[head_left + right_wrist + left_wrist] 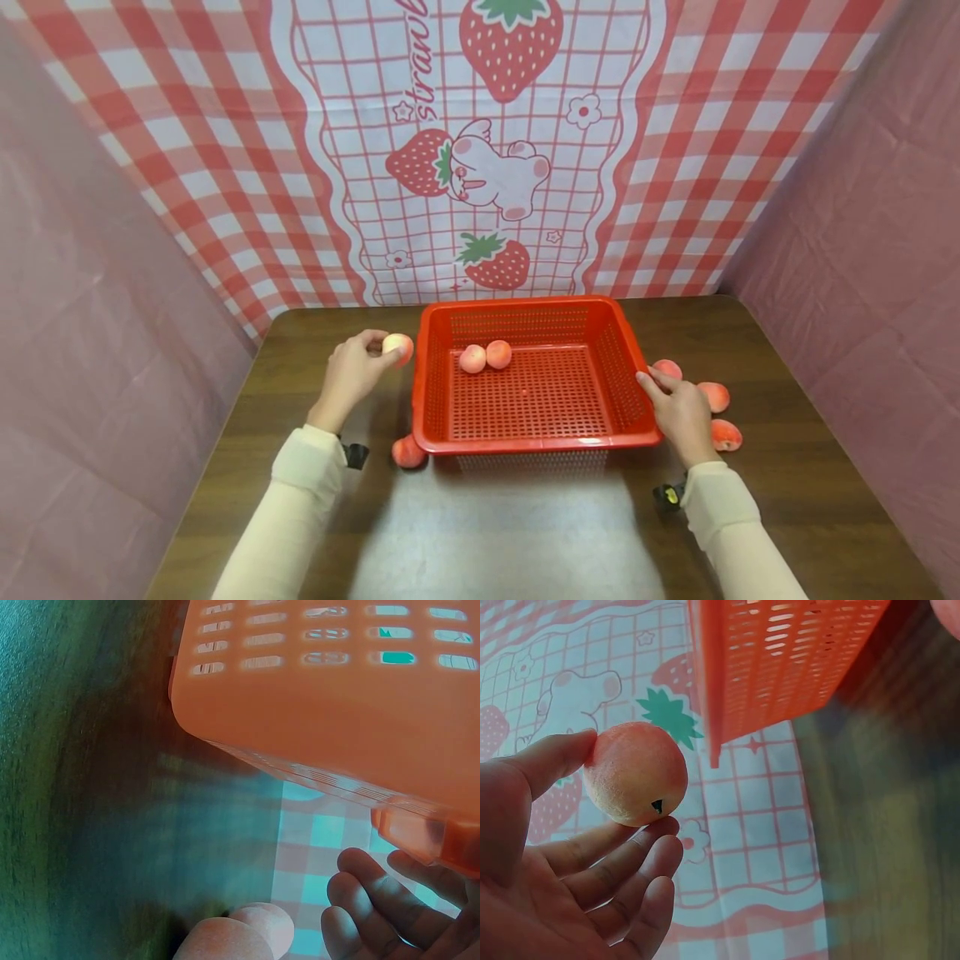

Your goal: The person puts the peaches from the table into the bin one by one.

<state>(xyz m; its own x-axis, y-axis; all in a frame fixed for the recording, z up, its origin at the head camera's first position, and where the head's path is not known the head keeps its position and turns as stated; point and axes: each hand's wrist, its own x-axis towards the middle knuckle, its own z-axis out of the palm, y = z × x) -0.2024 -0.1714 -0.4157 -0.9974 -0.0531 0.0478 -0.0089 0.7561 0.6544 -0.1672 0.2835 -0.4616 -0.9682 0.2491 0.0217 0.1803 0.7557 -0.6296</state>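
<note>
In the head view my left hand pinches a peach just left of a red basket. The left wrist view has this peach between thumb and fingertips of the hand. My right hand grips the basket's right rim; in the right wrist view its fingers bend below the basket's edge. Two peaches lie inside the basket at its back left.
Several peaches lie on the brown table to the basket's right, partly behind my right hand. Another peach is beside the basket's front left corner. A checked cloth with strawberries hangs behind, pink cloth at both sides.
</note>
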